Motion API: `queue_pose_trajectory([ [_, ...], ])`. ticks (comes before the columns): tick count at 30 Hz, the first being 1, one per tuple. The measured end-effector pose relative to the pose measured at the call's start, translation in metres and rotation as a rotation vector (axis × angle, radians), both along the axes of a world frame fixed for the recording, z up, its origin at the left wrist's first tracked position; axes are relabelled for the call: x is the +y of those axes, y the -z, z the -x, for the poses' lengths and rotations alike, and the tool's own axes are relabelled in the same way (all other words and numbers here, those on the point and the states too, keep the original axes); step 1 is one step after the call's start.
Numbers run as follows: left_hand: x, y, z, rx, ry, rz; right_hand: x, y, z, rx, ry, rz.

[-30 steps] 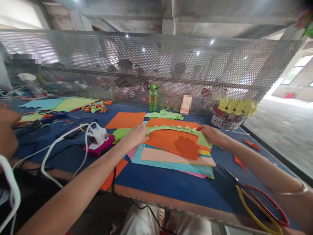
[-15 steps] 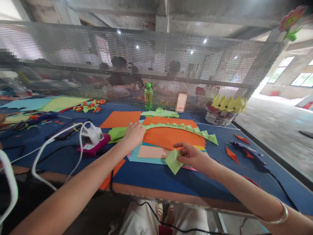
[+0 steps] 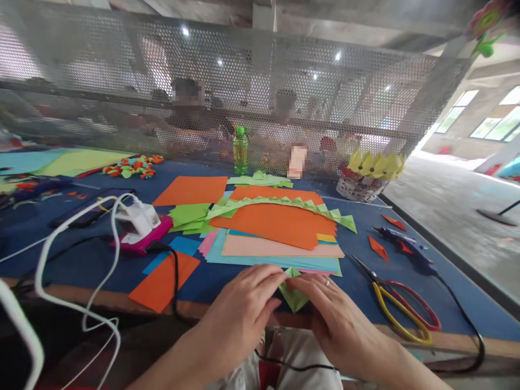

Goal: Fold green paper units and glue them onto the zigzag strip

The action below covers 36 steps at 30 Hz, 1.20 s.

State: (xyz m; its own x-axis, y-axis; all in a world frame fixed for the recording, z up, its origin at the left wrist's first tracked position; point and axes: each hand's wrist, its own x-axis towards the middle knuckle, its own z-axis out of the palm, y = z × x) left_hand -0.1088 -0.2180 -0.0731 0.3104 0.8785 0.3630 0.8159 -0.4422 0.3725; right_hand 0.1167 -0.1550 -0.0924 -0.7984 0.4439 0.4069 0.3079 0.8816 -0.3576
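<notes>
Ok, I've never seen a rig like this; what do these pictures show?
No machine here: these are a person's bare left hand and right hand. The pictures come from one camera worn on the head, looking forward and down. Both hands hold a piece of green paper near the front edge of the blue table. Beyond it lies a stack of coloured sheets with a toothed green strip across it. Scissors lie to the right, a pink power strip to the left.

A green bottle (image 3: 240, 154) stands before perforated mesh (image 3: 244, 97).
</notes>
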Motion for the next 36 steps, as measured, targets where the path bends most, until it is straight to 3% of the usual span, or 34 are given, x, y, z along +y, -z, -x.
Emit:
queue_pose_trajectory([
  [5, -0.003, 0.016, -0.004, -0.133, 0.005, -0.152, -0.004, -0.003, -0.016, 0.126, 0.165, 0.026],
  [16, -0.009, 0.034, -0.019, 0.032, 0.047, -0.322, 0.002, 0.004, -0.015, 0.159, 0.158, 0.101],
  [22, -0.008, 0.043, -0.013, 0.042, 0.049, -0.369, -0.003, 0.010, -0.014, 0.209, 0.233, 0.081],
  [27, -0.009, 0.045, -0.014, 0.035, 0.036, -0.395, -0.002, 0.006, -0.007, 0.150, 0.204, 0.146],
  [32, -0.006, 0.058, -0.017, -0.019, -0.002, -0.498, 0.005, 0.006, 0.002, 0.106, 0.244, 0.193],
  [36, -0.008, 0.054, -0.013, 0.016, 0.012, -0.475, 0.008, 0.010, 0.005, 0.063, 0.296, 0.200],
])
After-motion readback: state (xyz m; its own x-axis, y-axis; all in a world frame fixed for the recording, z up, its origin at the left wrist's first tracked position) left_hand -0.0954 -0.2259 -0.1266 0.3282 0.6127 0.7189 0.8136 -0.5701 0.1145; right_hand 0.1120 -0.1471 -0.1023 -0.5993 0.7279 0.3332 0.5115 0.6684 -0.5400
